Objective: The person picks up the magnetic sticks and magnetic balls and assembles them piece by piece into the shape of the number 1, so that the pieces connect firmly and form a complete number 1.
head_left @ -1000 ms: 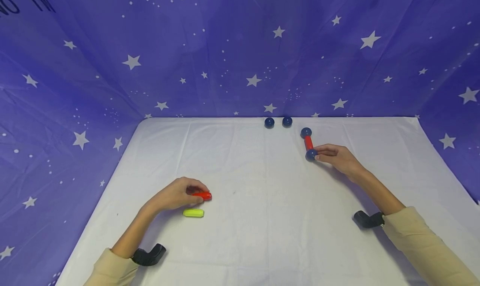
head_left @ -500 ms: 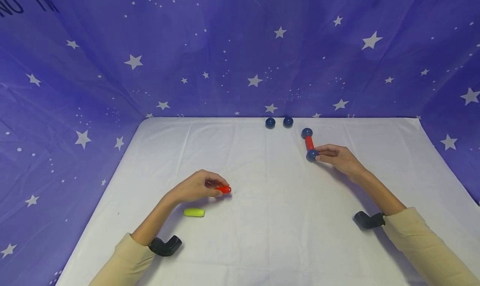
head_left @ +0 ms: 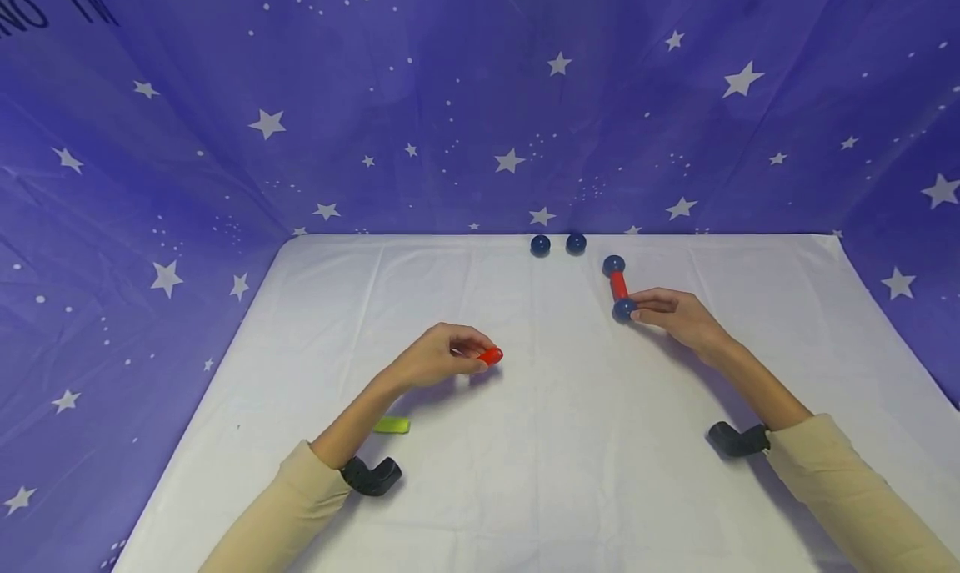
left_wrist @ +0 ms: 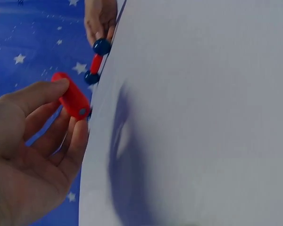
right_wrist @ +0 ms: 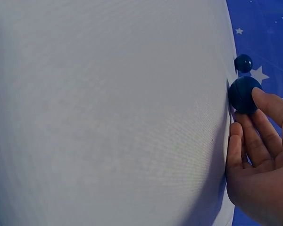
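Observation:
My left hand (head_left: 442, 354) pinches a red magnetic rod (head_left: 491, 356) between thumb and fingers, held above the white cloth. In the left wrist view, a small grey disc shows in the end of that rod (left_wrist: 73, 96). At the back right, a second red rod (head_left: 618, 286) joins two dark blue balls, one far (head_left: 613, 265) and one near (head_left: 624, 310). The thumb and fingers of my right hand (head_left: 678, 319) pinch the near ball, also seen close up in the right wrist view as a blue ball (right_wrist: 245, 95). A gap separates the two hands.
Two loose dark blue balls, one left (head_left: 540, 246) and one right (head_left: 576, 244), lie at the table's back edge. A yellow-green rod (head_left: 392, 424) lies behind my left forearm, partly covered. A purple starry cloth (head_left: 420, 98) walls the white table (head_left: 570, 473).
My left hand has lifted its red rod and carried it right and farther back, toward the right hand. The left forearm now partly covers the yellow-green rod. My right hand stays put.

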Motion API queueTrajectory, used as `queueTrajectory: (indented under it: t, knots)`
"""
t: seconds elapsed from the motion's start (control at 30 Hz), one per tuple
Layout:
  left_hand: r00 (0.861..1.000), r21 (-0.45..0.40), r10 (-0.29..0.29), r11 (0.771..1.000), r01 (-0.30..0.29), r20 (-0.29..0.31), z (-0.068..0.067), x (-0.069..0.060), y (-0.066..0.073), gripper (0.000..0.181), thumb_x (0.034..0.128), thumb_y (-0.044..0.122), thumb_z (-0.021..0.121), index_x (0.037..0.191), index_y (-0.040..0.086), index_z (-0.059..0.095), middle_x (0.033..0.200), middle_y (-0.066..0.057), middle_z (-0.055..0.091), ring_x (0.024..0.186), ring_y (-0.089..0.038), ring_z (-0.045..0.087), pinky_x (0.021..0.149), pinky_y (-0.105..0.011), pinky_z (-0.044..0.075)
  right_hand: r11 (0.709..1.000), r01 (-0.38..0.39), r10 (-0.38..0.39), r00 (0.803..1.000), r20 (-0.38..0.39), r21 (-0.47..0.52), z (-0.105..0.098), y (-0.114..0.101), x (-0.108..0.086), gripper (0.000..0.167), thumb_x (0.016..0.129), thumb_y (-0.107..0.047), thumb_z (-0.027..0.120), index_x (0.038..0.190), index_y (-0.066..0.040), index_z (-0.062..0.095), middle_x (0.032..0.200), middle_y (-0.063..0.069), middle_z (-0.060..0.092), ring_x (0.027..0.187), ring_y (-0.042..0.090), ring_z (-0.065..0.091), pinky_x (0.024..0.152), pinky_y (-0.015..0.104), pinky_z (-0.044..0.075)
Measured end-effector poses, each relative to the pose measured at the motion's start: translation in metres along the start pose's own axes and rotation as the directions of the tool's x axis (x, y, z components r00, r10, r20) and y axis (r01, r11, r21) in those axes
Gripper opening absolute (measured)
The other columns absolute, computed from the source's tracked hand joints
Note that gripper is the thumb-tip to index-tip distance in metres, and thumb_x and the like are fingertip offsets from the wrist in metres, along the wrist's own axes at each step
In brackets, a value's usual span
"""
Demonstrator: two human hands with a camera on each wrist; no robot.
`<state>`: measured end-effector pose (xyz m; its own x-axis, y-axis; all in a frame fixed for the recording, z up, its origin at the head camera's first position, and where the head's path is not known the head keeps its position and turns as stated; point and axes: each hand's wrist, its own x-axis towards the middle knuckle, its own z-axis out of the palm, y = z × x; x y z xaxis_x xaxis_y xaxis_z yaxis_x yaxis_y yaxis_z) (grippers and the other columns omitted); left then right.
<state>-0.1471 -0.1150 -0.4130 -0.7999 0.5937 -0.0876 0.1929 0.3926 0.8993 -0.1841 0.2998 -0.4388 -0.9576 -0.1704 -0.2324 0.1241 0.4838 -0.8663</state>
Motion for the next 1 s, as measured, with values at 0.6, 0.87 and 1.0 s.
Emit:
queueTrajectory:
  t: [0.6,0.87,1.0]
  knots:
    - [0.997,-0.146,-0.025,0.989,0.014,-0.075,0.047,0.041,0.016,0.029,0.0883,0.007,0.073,0.117,0.002,0.07,0.101,-0.004,0.072,0.088,-0.016,0.066,0.076,-0.028,0.054,1.0,0.007,-0.007,1.0,0.008,-0.004,0.0,-0.002,-0.001,0.055,0.094,-0.034,0.072,0.135,-0.002,0.058,0.138,0.023,0.056,0.136,0.04,0.04,0.106,0.06,0.029]
    - [0.997,-0.204,-0.036,0.979,0.021,-0.067,0.062,0.056,0.022,0.03,0.0872,0.006,0.074,0.116,0.0,0.071,0.099,-0.006,0.071,0.087,-0.015,0.065,0.075,-0.024,0.053,1.0,-0.007,0.007,1.0,0.015,-0.005,0.0,-0.001,0.0,0.054,0.095,-0.03,0.07,0.138,-0.001,0.055,0.139,0.024,0.054,0.136,0.04,0.04,0.102,0.056,0.032]
    - [0.996,-0.219,-0.061,0.975,0.044,-0.071,0.07,0.063,0.028,0.029,0.0873,0.004,0.073,0.116,0.001,0.071,0.098,-0.005,0.071,0.086,-0.014,0.065,0.074,-0.024,0.053,1.0,-0.007,0.007,1.0,0.01,0.0,0.0,-0.001,0.0,0.054,0.094,-0.03,0.071,0.138,-0.002,0.056,0.138,0.024,0.055,0.134,0.04,0.042,0.102,0.055,0.032]
